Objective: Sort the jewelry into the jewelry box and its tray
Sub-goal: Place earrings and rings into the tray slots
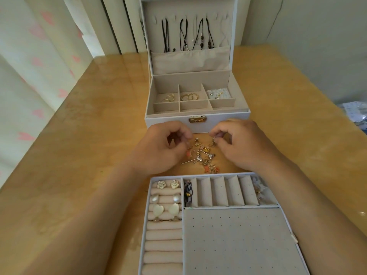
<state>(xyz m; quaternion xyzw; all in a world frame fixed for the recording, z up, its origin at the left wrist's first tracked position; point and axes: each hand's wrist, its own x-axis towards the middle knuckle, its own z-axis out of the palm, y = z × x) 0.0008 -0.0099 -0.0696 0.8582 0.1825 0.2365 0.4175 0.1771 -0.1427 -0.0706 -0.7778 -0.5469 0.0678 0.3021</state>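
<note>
Glossy wooden table (79, 135), pink-hearted white curtain (29, 66) at left.

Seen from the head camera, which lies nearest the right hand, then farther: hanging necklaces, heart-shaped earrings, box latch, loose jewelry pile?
1. Loose jewelry pile: on the table, right hand's fingers pinching a piece.
2. Box latch: just beyond, on the jewelry box's front.
3. Heart-shaped earrings: in the tray's left column.
4. Hanging necklaces: up in the lid, farthest.
</note>
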